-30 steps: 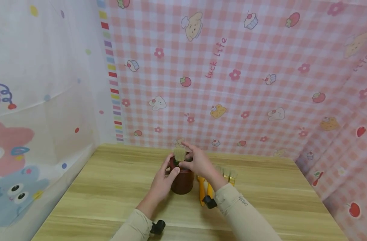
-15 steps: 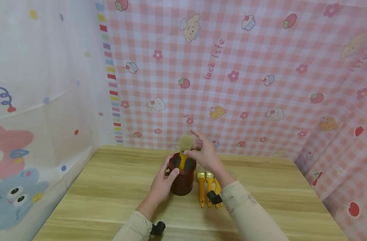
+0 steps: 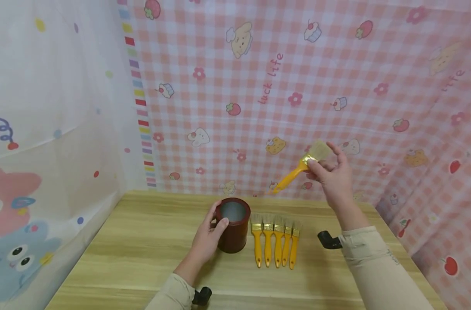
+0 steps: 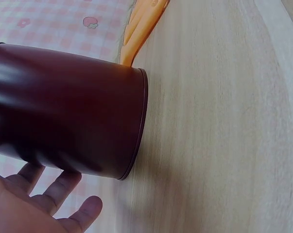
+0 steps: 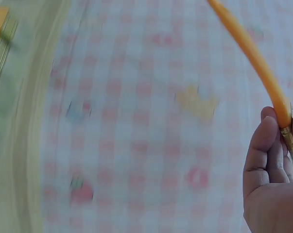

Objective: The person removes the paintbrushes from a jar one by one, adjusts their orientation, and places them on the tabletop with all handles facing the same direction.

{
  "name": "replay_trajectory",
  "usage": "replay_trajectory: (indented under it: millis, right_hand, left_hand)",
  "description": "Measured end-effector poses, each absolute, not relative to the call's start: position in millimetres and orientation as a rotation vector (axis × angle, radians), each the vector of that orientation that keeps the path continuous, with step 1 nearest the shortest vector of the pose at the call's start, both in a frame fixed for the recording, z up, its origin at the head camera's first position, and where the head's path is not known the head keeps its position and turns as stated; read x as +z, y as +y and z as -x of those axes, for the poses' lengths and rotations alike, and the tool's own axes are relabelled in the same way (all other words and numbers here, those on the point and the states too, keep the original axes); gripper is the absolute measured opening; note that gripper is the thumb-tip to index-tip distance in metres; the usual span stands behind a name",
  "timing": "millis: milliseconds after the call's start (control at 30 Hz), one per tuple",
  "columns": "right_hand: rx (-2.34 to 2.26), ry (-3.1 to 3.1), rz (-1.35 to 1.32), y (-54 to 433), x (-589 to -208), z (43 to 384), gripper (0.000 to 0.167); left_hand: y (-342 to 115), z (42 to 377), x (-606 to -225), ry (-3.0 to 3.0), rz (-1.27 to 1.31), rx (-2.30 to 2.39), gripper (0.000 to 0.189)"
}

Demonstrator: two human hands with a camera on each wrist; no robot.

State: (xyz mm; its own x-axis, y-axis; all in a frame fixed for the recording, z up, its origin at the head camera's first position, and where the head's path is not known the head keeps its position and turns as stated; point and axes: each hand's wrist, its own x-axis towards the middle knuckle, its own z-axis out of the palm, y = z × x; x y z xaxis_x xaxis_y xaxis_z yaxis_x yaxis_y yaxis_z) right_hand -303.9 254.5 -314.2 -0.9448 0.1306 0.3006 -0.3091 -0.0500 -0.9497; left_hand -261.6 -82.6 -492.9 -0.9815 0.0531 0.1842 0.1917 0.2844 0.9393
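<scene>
My right hand (image 3: 334, 178) pinches a paintbrush (image 3: 291, 177) by its gold ferrule, raised in the air to the right of the can. Its bristles point up and right, its yellow handle slants down to the left. In the right wrist view the thumb and fingers close on the ferrule of the paintbrush (image 5: 255, 58). My left hand (image 3: 210, 234) grips a dark red can (image 3: 233, 237) around its left side, thumb near the rim. The can stands upright on the table, its grey inside showing. The left wrist view shows fingers along the side of the can (image 4: 73, 111).
Several yellow-handled paintbrushes (image 3: 278, 241) lie in a row on the wooden table (image 3: 142, 241), right of the can, bristles away from me. A pink checked cloth (image 3: 220, 86) hangs behind the table, with a white patterned cloth (image 3: 76, 107) at the left.
My right hand has lifted the paintbrush up out of the can and carried it to the right. The left hand has stayed on the can. The row of brushes has come into full view.
</scene>
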Motion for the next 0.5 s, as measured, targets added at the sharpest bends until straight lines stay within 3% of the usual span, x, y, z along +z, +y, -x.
replay_trajectory:
  millis: [233,500]
  right_hand:
    - [2.27,-1.797,0.009,332,-329,290,0.096]
    - [2.359,-2.143,0.193,379,-377,290,0.105]
  left_hand:
    - [-83,262,-495,-2.423,0.24,-1.798,0.058]
    - [-82,262,-493,-2.414,0.25,-1.804,0.058]
